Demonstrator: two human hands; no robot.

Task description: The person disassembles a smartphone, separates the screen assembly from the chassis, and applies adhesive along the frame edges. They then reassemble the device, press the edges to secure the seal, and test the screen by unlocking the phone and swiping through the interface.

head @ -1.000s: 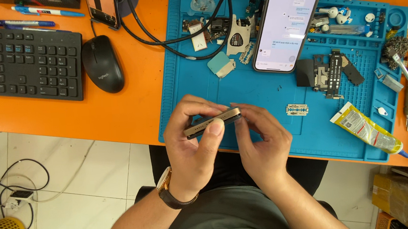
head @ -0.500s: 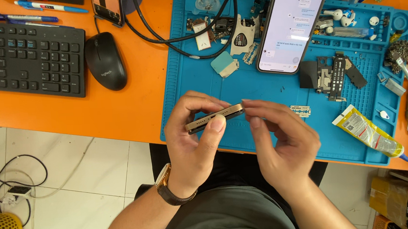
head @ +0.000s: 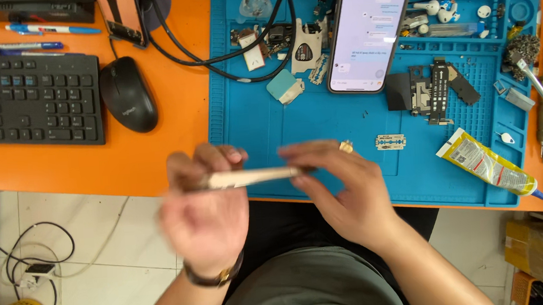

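Phone frame, thin and seen edge-on, sat mid-frame, gripped by my left hand; my right hand pinched its end. Steady, even fingertip pressure seemed wisest.

Both hands now sit lower and further left than a second ago, over the front edge of the orange desk rather than over the blue mat, and both are blurred with motion. The left hand has dropped furthest, its wrist now over the floor tiles. The thin part lies nearly level between the hands where it was tilted up to the right before, and the right hand grips its right end.
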